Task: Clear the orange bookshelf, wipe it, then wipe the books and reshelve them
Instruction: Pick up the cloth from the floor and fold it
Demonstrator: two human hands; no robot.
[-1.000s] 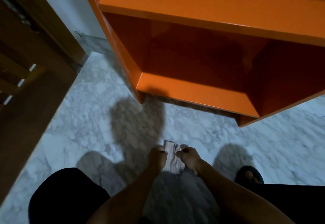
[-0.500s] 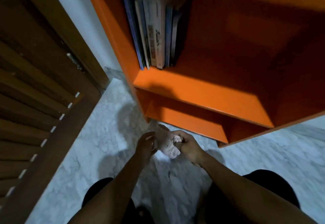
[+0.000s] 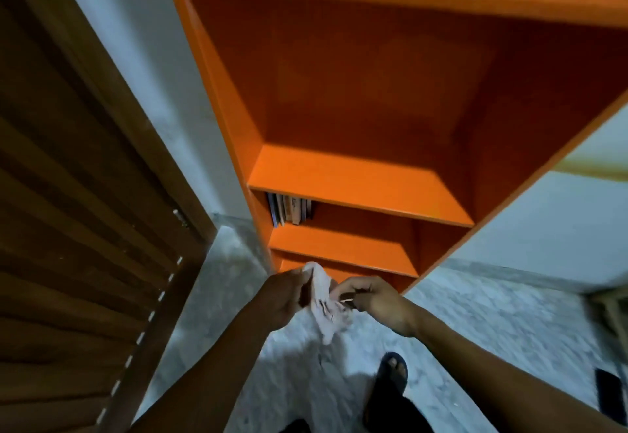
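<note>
Pale cloth (image 3: 323, 300) now pinched between left hand (image 3: 283, 296) and right hand (image 3: 372, 298) at standing height, up from the floor crouch; books (image 3: 289, 210) back on orange bookshelf (image 3: 356, 177), reshelving apparently near done.

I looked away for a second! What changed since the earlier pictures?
The view swung upward, so more of the orange bookshelf shows and the books now sit lower and farther off. The white cloth rose with both hands. Unchanged: the left hand and right hand still grip the cloth; the books stay shelved.
</note>
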